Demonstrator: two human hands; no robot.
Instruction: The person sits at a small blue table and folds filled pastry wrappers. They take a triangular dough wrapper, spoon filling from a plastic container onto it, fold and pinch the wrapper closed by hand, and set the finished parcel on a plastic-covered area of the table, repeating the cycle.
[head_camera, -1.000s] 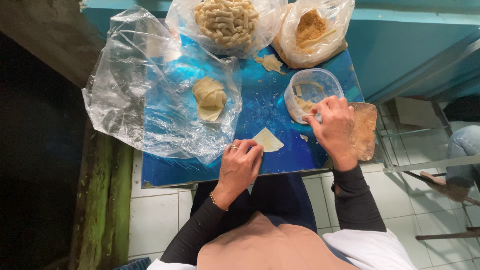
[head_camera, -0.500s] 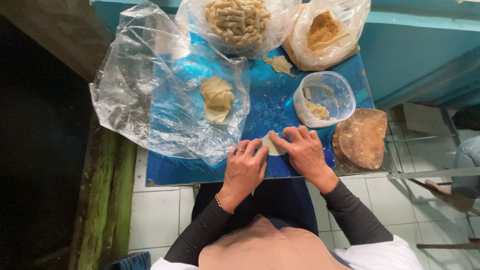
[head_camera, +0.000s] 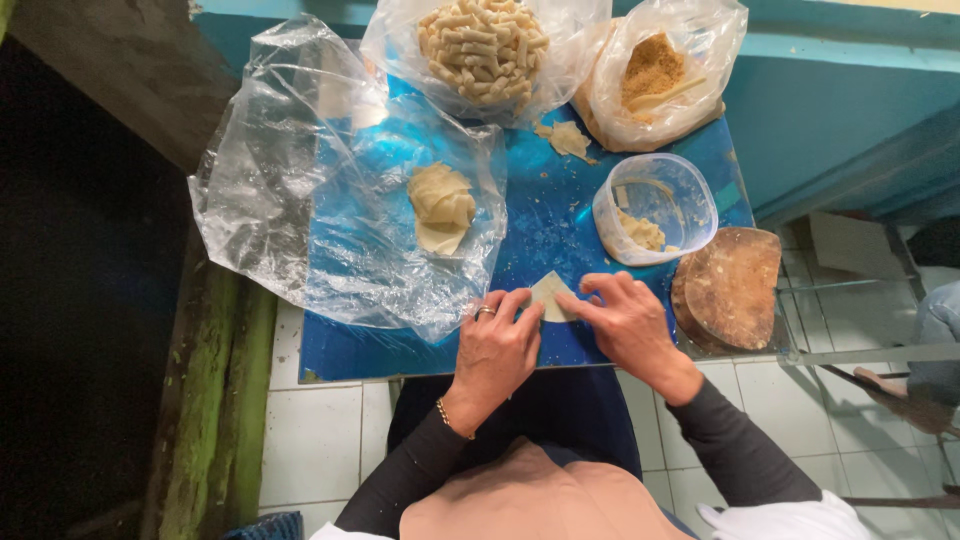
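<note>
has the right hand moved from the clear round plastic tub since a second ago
Yes. The right hand left the clear round plastic tub and came down-left to the pale dough wrapper by the left hand.

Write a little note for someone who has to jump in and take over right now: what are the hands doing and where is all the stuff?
Left hand and right hand: both pinch the small pale wrapper flat on the blue table.
Wrapper stack: on the clear plastic sheet, to the left.
Filling tub: just beyond the right hand, little left in it.
Done: a bag of finished rolls at the far edge.
Left: this wrapper looks not yet rolled; more wrappers wait.
</note>
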